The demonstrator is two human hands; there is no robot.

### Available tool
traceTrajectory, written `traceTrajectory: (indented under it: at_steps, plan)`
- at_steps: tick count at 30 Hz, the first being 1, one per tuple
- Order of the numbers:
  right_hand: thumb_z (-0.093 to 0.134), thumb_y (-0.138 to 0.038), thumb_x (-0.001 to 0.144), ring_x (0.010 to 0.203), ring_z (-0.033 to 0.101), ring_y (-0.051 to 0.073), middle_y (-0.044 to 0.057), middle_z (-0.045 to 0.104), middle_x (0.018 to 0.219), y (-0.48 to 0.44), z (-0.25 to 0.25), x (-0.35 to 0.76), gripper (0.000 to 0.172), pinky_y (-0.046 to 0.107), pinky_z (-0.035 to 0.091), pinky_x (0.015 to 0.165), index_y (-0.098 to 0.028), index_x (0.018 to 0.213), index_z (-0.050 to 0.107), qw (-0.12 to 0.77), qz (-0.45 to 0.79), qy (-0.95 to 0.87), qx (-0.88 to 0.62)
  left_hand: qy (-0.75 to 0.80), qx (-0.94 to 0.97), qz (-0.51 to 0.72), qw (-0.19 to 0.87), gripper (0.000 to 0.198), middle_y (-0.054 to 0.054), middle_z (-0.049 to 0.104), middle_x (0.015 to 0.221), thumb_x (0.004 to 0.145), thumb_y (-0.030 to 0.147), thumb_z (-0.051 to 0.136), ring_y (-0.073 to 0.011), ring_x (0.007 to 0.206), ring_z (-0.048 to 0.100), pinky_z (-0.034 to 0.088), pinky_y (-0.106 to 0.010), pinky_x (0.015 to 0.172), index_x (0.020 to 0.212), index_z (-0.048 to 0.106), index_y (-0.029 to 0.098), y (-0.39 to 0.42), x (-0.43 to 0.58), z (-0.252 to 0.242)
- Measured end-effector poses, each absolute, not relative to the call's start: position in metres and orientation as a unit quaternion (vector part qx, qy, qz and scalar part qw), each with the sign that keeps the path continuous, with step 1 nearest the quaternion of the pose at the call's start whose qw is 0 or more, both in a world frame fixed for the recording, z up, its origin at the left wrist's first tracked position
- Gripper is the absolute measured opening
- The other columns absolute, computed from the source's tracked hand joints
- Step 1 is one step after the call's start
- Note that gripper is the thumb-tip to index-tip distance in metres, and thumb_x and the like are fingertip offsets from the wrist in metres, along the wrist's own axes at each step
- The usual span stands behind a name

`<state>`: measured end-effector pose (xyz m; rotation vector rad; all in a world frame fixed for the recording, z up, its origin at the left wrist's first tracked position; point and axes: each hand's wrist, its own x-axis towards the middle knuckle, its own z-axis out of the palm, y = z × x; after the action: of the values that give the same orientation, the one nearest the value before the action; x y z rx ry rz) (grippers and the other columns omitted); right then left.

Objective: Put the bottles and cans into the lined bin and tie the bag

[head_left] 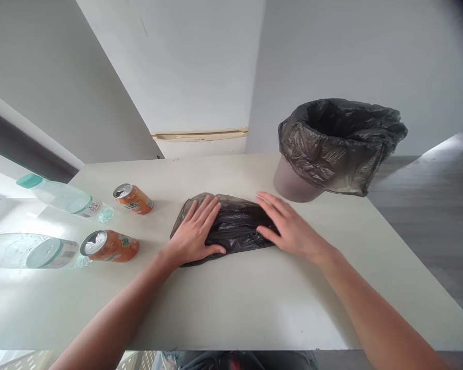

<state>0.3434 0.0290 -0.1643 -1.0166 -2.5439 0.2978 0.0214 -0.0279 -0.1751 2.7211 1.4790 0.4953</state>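
The left grip (pixel 195 234) lies flat on the black bag (pixel 235 226), fingers spread wide, pinching nothing; the right grip (pixel 287 226) lies flat on the bag's other end, fingers spread too; the bag sits folded on the table (pixel 254 303), under and between both grips; a bin (pixel 293 185) with a dark liner (pixel 332 139) stands just past the right grip; out past the left grip lie a near can (pixel 110 246), a far can (pixel 133 199), a near bottle (pixel 27 251) and a far bottle (pixel 61 198), all on their sides.

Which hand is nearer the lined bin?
Right. The right hand lies flat on the folded black bag just in front of the bin; the left hand rests on the bag's other end, toward the cans.
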Motion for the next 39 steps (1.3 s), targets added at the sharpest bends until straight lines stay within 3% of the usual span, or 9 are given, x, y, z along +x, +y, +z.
traceTrajectory:
  at_steps: [2, 4, 9, 14, 17, 19, 24, 30, 39]
  plan:
    - [0.050, -0.062, 0.103, 0.162, 0.022, 0.035, 0.012, 0.018, 0.177, 0.029, -0.179, 0.337, 0.089, 0.056, 0.030, 0.130, -0.023, 0.172, 0.010, 0.108, 0.139, -0.922, -0.344, 0.467, 0.877, 0.108, 0.036, 0.120, -0.022, 0.039, 0.167, 0.084, 0.087, 0.056, -0.0417, 0.154, 0.036, 0.021, -0.058, 0.127, 0.171, 0.014, 0.016, -0.026, 0.023, -0.183]
    - [0.050, -0.073, 0.098, 0.165, 0.012, 0.035, 0.010, 0.008, 0.179, 0.033, -0.192, 0.339, 0.103, 0.057, 0.022, 0.133, -0.025, 0.172, -0.002, 0.044, 0.158, -0.926, -0.340, 0.489, 0.867, 0.082, 0.047, 0.119, -0.021, 0.049, 0.159, 0.084, 0.087, 0.056, -0.0409, 0.143, 0.047, 0.028, -0.058, 0.123, 0.171, 0.014, 0.017, -0.026, 0.020, -0.186]
    - [0.046, -0.080, 0.096, 0.165, 0.010, 0.035, 0.005, 0.005, 0.179, 0.045, -0.204, 0.363, 0.106, 0.058, 0.011, 0.135, -0.028, 0.171, -0.009, -0.005, 0.175, -0.922, -0.345, 0.528, 0.848, 0.052, 0.023, 0.099, -0.019, 0.059, 0.144, 0.086, 0.083, 0.059, -0.0398, 0.128, 0.055, 0.040, -0.057, 0.112, 0.159, 0.044, 0.018, -0.028, 0.008, -0.178]
    - [0.048, -0.083, 0.093, 0.165, 0.007, 0.037, 0.004, 0.000, 0.179, 0.045, -0.195, 0.371, 0.111, 0.063, 0.009, 0.134, -0.030, 0.170, -0.013, -0.008, 0.184, -0.922, -0.342, 0.531, 0.843, 0.087, -0.014, 0.089, -0.019, 0.036, 0.169, 0.083, 0.085, 0.060, -0.0432, 0.148, 0.041, 0.032, -0.061, 0.121, 0.144, 0.058, 0.020, -0.032, 0.005, -0.165]
    - [0.046, -0.080, 0.096, 0.165, 0.003, 0.035, 0.004, -0.002, 0.179, 0.042, -0.186, 0.361, 0.108, 0.061, 0.009, 0.134, -0.030, 0.169, -0.015, 0.025, 0.173, -0.923, -0.343, 0.527, 0.842, 0.117, -0.023, 0.099, -0.021, 0.028, 0.173, 0.084, 0.086, 0.057, -0.0438, 0.158, 0.027, 0.023, -0.061, 0.128, 0.152, 0.049, 0.015, -0.035, 0.017, -0.169]
    - [0.038, -0.074, 0.102, 0.165, 0.004, 0.032, 0.004, 0.001, 0.179, 0.039, -0.183, 0.350, 0.096, 0.060, 0.009, 0.134, -0.030, 0.170, -0.013, 0.056, 0.154, -0.924, -0.347, 0.507, 0.854, 0.117, -0.011, 0.112, -0.022, 0.025, 0.174, 0.085, 0.088, 0.054, -0.0439, 0.162, 0.017, 0.017, -0.062, 0.130, 0.163, 0.033, 0.011, -0.037, 0.028, -0.178]
    - [0.020, -0.054, 0.112, 0.165, 0.010, 0.027, 0.001, 0.008, 0.178, 0.032, -0.192, 0.323, 0.068, 0.059, 0.013, 0.134, -0.032, 0.171, -0.006, 0.094, 0.129, -0.926, -0.343, 0.487, 0.868, 0.097, 0.019, 0.124, -0.025, 0.021, 0.174, 0.087, 0.090, 0.045, -0.0433, 0.163, 0.011, 0.013, -0.062, 0.131, 0.171, 0.003, 0.007, -0.038, 0.047, -0.209]
    - [0.017, -0.058, 0.112, 0.165, 0.010, 0.028, 0.003, 0.010, 0.177, 0.042, -0.209, 0.331, 0.069, 0.062, 0.011, 0.134, -0.029, 0.171, -0.001, 0.057, 0.130, -0.906, -0.398, 0.488, 0.869, 0.070, 0.035, 0.118, -0.023, 0.013, 0.176, 0.092, 0.086, 0.040, -0.0408, 0.164, 0.008, 0.012, -0.061, 0.131, 0.171, -0.002, 0.011, -0.035, 0.037, -0.213]
    - [0.014, -0.055, 0.112, 0.165, 0.015, 0.027, 0.000, 0.016, 0.176, 0.046, -0.212, 0.339, 0.065, 0.060, 0.013, 0.134, -0.030, 0.172, 0.006, 0.045, 0.122, -0.892, -0.434, 0.478, 0.875, 0.039, 0.073, 0.117, -0.021, 0.015, 0.176, 0.090, 0.085, 0.047, -0.0382, 0.165, 0.009, 0.011, -0.063, 0.131, 0.171, -0.004, 0.017, -0.031, 0.020, -0.202]
